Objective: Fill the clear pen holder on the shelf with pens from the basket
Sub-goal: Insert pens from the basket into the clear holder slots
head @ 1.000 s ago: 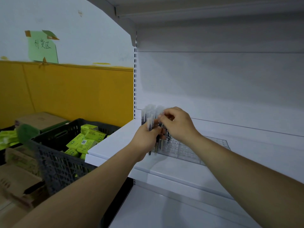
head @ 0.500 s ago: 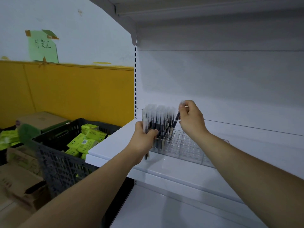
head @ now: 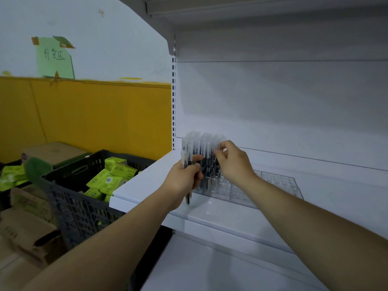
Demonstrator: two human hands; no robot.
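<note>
At far left, a dark basket (head: pixel 79 198) stocked with green packs (head: pixel 109 177), flanked by cardboard boxes (head: pixel 27 223) below a yellow wall band. On the white shelf (head: pixel 147 183), left hand (head: pixel 182 181) clenched around a small bundle of pens (head: pixel 185 164), held upright, long axis vertical, pale caps up and dark ends poking out beneath the fist, just over the shelf's front strip. Just right of it, a dense block of pens standing capped end up in the left section of the clear holder (head: pixel 273 183), which sits flat on the shelf and runs lengthwise to the right. Right hand (head: pixel 233 162) pressed against that standing block, fingertips pinched together among the caps; whether pinched on a single pen, cannot tell. Right sections of the holder showing bare grid cells.
</note>
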